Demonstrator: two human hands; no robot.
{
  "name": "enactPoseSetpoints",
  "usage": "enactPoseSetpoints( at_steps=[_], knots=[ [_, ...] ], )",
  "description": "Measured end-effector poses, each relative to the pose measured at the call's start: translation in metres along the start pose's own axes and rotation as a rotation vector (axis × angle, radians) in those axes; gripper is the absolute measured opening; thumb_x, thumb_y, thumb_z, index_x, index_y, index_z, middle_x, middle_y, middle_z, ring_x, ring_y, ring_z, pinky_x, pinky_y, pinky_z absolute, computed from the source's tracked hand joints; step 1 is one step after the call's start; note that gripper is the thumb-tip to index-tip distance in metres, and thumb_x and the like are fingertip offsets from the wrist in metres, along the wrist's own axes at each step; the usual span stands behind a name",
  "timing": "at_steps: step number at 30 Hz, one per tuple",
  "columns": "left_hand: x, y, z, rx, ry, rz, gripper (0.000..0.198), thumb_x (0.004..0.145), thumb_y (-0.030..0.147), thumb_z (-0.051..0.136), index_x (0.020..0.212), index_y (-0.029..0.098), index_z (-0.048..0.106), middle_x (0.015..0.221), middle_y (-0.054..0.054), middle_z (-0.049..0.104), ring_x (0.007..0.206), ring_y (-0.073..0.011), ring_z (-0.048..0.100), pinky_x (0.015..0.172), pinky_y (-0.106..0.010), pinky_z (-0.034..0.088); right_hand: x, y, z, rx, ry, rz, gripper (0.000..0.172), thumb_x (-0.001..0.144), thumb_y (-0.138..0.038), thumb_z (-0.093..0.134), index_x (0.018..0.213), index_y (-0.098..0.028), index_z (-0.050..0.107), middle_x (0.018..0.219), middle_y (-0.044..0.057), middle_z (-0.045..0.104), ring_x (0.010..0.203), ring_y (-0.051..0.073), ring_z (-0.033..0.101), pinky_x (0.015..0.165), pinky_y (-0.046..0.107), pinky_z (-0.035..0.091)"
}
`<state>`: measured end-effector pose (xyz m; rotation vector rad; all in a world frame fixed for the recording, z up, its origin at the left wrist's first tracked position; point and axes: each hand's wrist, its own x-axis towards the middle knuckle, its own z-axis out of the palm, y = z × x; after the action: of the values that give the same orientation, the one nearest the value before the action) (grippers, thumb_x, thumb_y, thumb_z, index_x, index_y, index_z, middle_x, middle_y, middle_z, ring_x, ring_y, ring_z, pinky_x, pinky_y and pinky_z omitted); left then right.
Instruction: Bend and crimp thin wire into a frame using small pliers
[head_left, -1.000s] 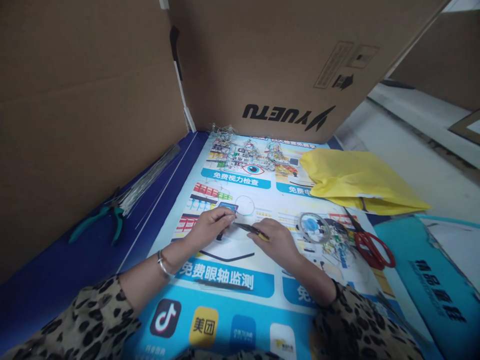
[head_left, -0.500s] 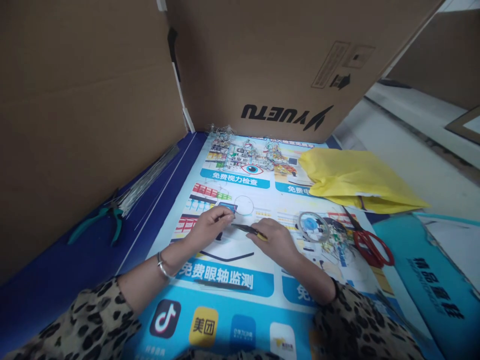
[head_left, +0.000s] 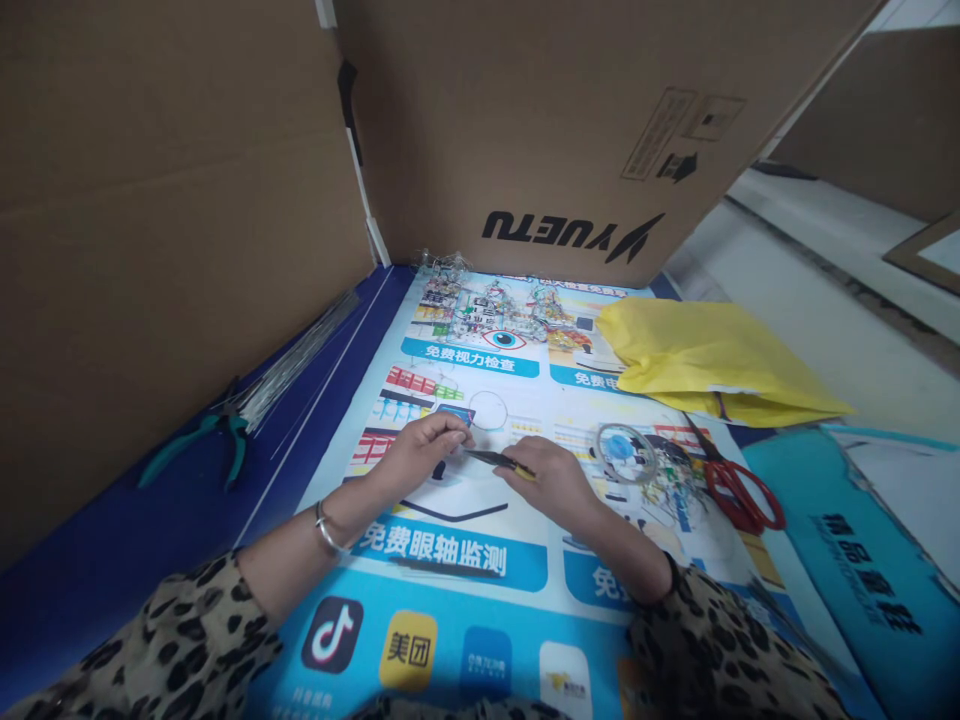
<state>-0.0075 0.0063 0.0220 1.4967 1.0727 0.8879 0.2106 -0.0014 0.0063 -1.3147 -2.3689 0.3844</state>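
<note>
My left hand [head_left: 431, 450] is closed in a pinch, and a thin wire loop [head_left: 489, 411] rises just beyond its fingertips. Where the wire passes between the fingers is too small to see clearly. Held in my right hand [head_left: 551, 480] is a pair of pliers [head_left: 495, 459] with dark, narrow jaws and yellow-and-black handles. Its jaw tips point left and lie right by the left fingertips. To the right of my right hand rests a coil of clear line [head_left: 651, 455], beside a heap of small beaded wire pieces [head_left: 679, 490].
Red-handled scissors [head_left: 742, 495] lie at the right, near a yellow bag [head_left: 712, 355] and a teal bag [head_left: 825, 520]. Teal-handled pliers [head_left: 234, 450] and a bundle of straight wires [head_left: 296, 365] are at left. Beaded wire pieces [head_left: 544, 312] lie before the cardboard wall [head_left: 510, 120].
My left fingertips have shifted slightly toward the pliers' jaw tips. My right hand stays almost where it was, and the view has moved very slightly.
</note>
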Motion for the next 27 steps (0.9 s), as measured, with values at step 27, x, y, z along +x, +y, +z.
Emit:
enactPoseSetpoints(
  at_steps=[27],
  knots=[
    [0.0007, -0.0035, 0.0002, -0.006, -0.020, 0.039, 0.020, 0.085, 0.031, 0.047, 0.091, 0.017, 0.061, 0.083, -0.002, 0.062, 0.079, -0.0146, 0.055, 0.073, -0.027, 0.042, 0.0002, -0.0021, -0.0011, 0.009, -0.013, -0.005, 0.017, 0.082, -0.036, 0.056, 0.087, -0.022, 0.066, 0.080, 0.003, 0.066, 0.077, 0.017, 0.059, 0.068, 0.027, 0.045]
  ],
)
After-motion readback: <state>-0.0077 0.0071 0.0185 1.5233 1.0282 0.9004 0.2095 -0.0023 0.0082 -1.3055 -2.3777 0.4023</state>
